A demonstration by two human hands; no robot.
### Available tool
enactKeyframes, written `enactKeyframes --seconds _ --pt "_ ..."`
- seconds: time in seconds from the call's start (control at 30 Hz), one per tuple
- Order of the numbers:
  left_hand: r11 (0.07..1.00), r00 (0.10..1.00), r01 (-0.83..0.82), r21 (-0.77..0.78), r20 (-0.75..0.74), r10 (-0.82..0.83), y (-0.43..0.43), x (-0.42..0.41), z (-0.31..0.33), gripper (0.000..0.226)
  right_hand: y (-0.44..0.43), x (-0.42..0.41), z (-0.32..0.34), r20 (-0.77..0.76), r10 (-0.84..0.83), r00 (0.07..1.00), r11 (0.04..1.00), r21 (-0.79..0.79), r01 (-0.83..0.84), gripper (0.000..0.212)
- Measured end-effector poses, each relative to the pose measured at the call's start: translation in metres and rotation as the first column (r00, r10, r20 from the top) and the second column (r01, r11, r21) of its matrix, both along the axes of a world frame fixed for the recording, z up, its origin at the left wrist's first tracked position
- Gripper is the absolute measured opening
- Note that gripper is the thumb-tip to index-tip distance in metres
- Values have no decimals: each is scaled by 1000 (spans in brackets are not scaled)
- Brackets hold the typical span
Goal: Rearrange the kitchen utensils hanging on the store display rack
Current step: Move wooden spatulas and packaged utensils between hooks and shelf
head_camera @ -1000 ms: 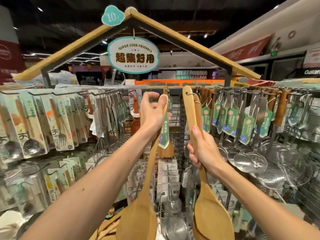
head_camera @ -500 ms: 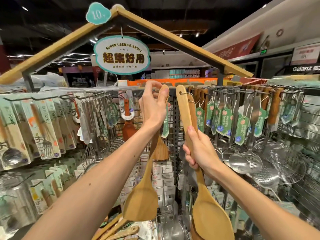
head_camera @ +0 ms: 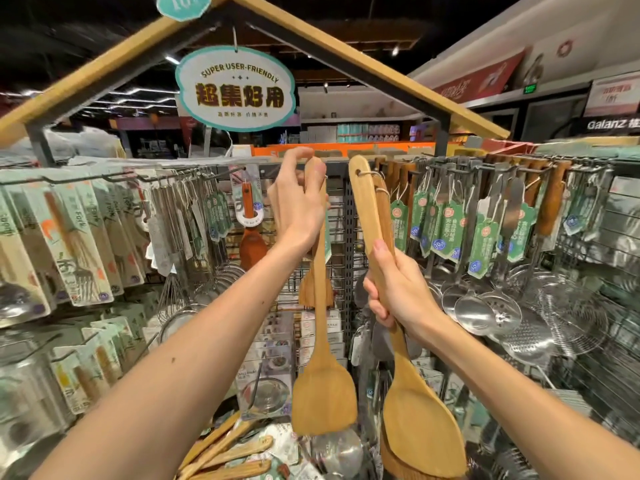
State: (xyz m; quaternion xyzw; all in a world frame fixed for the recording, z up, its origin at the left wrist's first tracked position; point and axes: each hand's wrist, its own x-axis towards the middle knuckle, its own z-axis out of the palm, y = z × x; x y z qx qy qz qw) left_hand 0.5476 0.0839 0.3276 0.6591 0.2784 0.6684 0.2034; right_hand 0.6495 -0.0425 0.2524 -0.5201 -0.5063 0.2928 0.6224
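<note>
head view, kitchen utensil section of a store display rack [head_camera: 348, 237].

- left hand [head_camera: 298, 209]: raised to the top rail, back toward the camera, fingers curled round the top end of a flat wooden turner [head_camera: 323, 393].
- the turner hangs upright from that grip, blade down, in front of the wire grid at the rack's centre. whether its end sits on a hook cannot be told.
- right hand [head_camera: 398, 292]: lower and just right of the turner, closed round the handle of a rounded wooden spatula [head_camera: 420, 427], thumb laid up along it.
- the spatula is slightly tilted. its handle end is up near the rail with a string loop through the hole, and its blade is down at the lower edge.
- second wooden spatula [head_camera: 386, 209]: behind the first, in the same grip.
- turner and spatulas: near each other, not touching.
- left of centre: carded forks [head_camera: 79, 244], wire whisk [head_camera: 173, 292], orange spoon [head_camera: 251, 244] on its card.
- right of centre: steel ladles and skimmers [head_camera: 498, 313], hanging with green tags [head_camera: 446, 230].
- below: loose wooden utensils [head_camera: 225, 455], lying in a heap.
- above: oval sign [head_camera: 235, 86] reading "super user-friendly", hung under a peaked wooden roof frame [head_camera: 381, 71].
</note>
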Motion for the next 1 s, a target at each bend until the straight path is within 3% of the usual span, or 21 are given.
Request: enactKeyframes --seconds 0.13,0.27,0.53,0.67,0.9,1.0 --pt "995 990 -20 100 -134 33 11 -9 -13 30 -4 0 1 -5 7 1000 1000 1 -7 28" --pt "1000 971 6 12 -238 -3 18 -9 -15 51 -10 2 0 -5 26 1000 1000 -1 -26 27" --pt "987 920 14 -158 -385 -74 17 -16 0 63 -26 4 0 -11 41 999 999 8 -41 24" --pt "992 858 -35 -119 -512 -31 7 -28 4 65 -34 6 -4 4 44 999 999 -11 -44 24" --pt "994 873 -17 -105 -487 -36 -23 -65 -7 33 -49 16 -18 -20 -10 1000 999 -53 9 35" --pt "977 859 102 -185 -480 -181 -50 -80 -20 19 -55 17 -24 -21 -11 1000 998 -55 10 36"
